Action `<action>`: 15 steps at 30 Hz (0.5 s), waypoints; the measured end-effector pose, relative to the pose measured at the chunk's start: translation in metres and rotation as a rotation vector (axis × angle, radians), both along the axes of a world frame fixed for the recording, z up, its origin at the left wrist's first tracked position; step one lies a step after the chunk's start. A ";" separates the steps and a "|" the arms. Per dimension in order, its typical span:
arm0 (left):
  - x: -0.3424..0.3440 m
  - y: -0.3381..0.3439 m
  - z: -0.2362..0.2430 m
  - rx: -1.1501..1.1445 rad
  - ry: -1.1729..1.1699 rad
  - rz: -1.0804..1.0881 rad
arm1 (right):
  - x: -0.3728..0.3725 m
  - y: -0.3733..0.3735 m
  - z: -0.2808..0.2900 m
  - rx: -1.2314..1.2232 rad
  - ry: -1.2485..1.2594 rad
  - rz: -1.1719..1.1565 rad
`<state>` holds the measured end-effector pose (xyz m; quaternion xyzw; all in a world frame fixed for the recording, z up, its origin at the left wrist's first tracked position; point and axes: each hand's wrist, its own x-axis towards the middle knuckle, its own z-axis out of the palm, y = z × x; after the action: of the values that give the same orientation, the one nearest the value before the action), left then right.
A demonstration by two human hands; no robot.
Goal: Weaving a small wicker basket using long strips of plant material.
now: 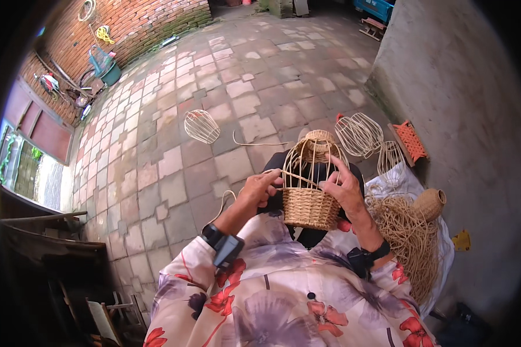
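Observation:
A half-woven basket rests in my lap, its lower wall densely plaited in tan cord. Bare upright ribs rise above the wall to a small woven ring at the far end. My left hand is closed at the basket's left side, pinching a cord strand that crosses the front ribs. At the right side, my right hand grips the basket by its ribs just above the woven edge, thumb near the strand and index finger stretched up along a rib. Some fingertips are hidden.
Bare rib frames lie on the paved floor. To my right, a heap of cord and a woven vessel lie on a white sheet. An orange lattice piece leans by the grey wall.

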<state>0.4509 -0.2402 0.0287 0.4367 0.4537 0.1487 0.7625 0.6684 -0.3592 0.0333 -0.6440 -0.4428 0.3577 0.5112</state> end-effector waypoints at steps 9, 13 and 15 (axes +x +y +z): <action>-0.010 -0.027 -0.005 -0.191 -0.132 0.111 | 0.004 -0.014 0.007 0.033 0.214 0.012; 0.011 -0.012 -0.022 -0.090 -0.370 0.236 | 0.000 -0.012 0.007 0.054 0.224 0.006; 0.021 -0.009 -0.018 0.083 -0.313 0.150 | 0.002 -0.013 0.003 0.054 0.216 -0.002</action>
<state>0.4715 -0.2493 0.0112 0.4041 0.3540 0.2898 0.7921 0.6709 -0.3726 0.0362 -0.5881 -0.3938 0.4126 0.5734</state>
